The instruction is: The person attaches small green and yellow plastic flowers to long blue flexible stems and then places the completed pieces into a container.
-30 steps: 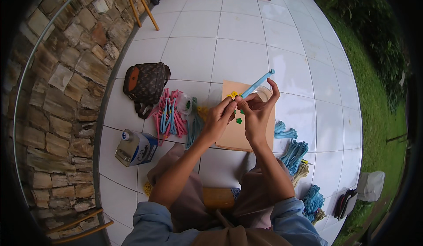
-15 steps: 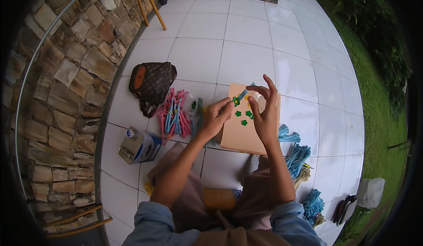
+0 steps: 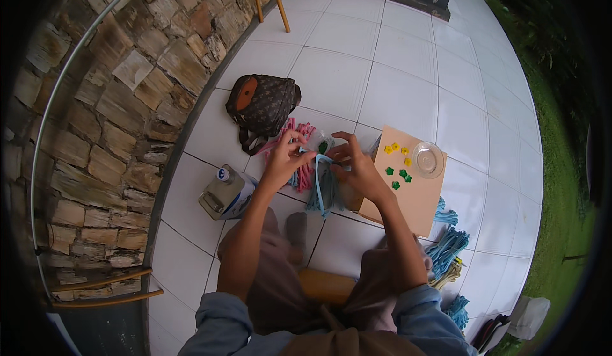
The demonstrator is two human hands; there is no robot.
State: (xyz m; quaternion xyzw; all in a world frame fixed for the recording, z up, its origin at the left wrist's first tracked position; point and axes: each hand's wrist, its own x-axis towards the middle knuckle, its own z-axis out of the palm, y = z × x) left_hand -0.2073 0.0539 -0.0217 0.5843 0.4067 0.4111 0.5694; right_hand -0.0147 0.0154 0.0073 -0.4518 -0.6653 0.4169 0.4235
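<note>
Both hands are raised just left of the cardboard box, close together. Between them runs a light blue strip [image 3: 320,159], its tail hanging down. My left hand [image 3: 285,162] pinches it between thumb and fingers. My right hand [image 3: 358,170] has its fingers curled at the other side of the strip, partly hiding it. A dark green piece [image 3: 322,146] in clear plastic lies just beyond the fingertips. On the box top [image 3: 390,212] are several yellow flower pieces [image 3: 396,146], several green flower pieces [image 3: 403,174] and a clear round dish [image 3: 428,159].
Pink strips [image 3: 305,179] and blue strips [image 3: 324,193] lie on the tiles behind and below my hands. A brown bag [image 3: 268,104] and a jug [image 3: 224,193] stand to the left. Blue bundles [image 3: 448,251] lie right of the box. A stone wall [image 3: 121,165] borders the left.
Both hands have moved from above the box to its left side. My right hand, spread before, has closed in on the strip. The view has turned, shifting the box rightward.
</note>
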